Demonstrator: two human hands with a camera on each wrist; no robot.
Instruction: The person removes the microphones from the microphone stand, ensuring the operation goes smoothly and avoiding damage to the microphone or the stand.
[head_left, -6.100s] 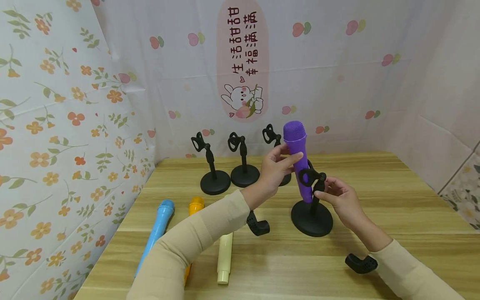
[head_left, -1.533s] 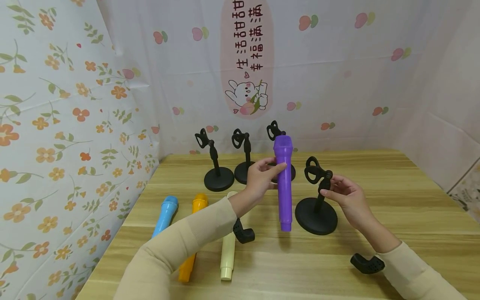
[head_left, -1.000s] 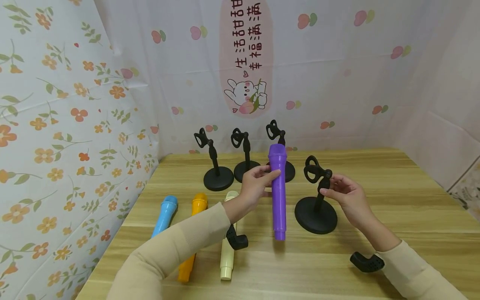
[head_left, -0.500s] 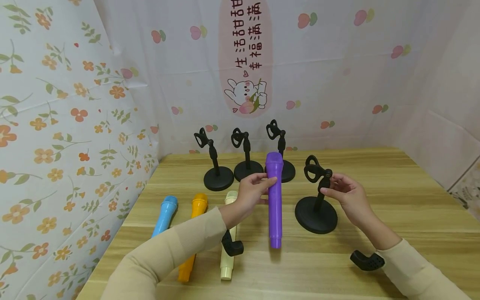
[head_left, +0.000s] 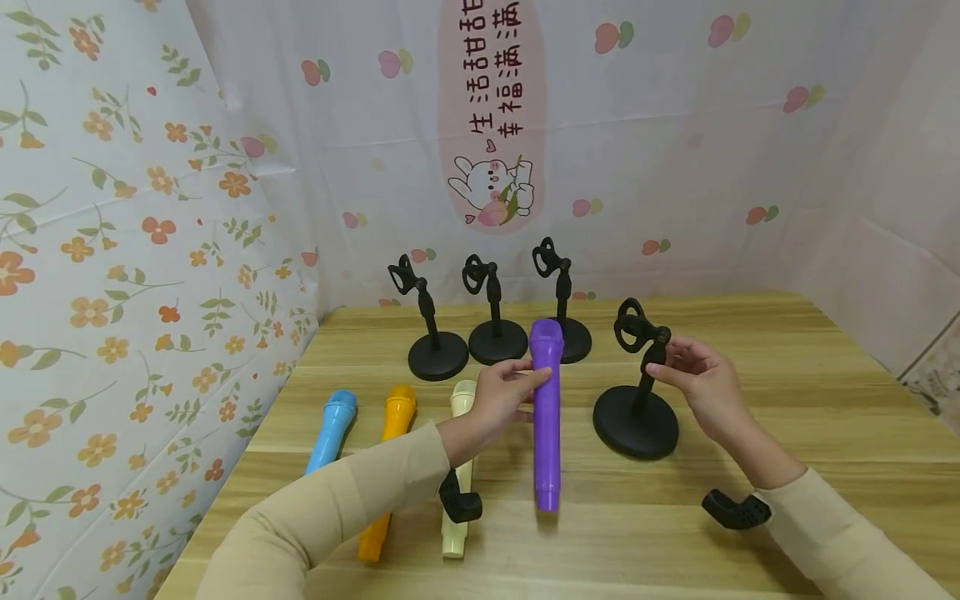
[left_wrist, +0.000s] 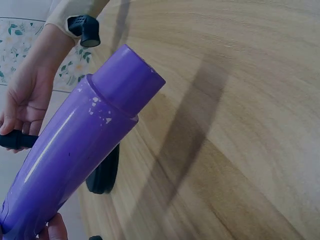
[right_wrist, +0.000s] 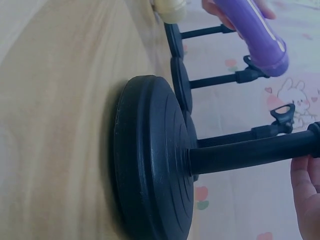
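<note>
My left hand (head_left: pixel 498 398) holds a purple microphone (head_left: pixel 547 433) by its upper body, head end away from me. In the left wrist view the microphone's tail end (left_wrist: pixel 127 82) hangs above the table, its shadow lying apart from it. To the right, my right hand (head_left: pixel 697 379) pinches the upper pole of a black desktop microphone stand (head_left: pixel 636 423). That stand's clip (head_left: pixel 633 325) has nothing in it. From the right wrist, its round base (right_wrist: pixel 150 160) shows close to the tabletop; whether it touches, I cannot tell.
Three similar black stands (head_left: pixel 438 357), (head_left: pixel 498 342), (head_left: pixel 573 340) line the table's back, clips bare. At the left lie a blue microphone (head_left: pixel 330 433), an orange one (head_left: pixel 399 412) and a cream one (head_left: pixel 454 533), partly behind my left arm. Printed cloth (head_left: pixel 637 150) hangs behind the wooden table (head_left: pixel 600 533).
The purple microphone has moved from beside the right stand's clip leftward and toward me, still in my left hand. Lately the right stand has shifted slightly up in view with my right hand.
</note>
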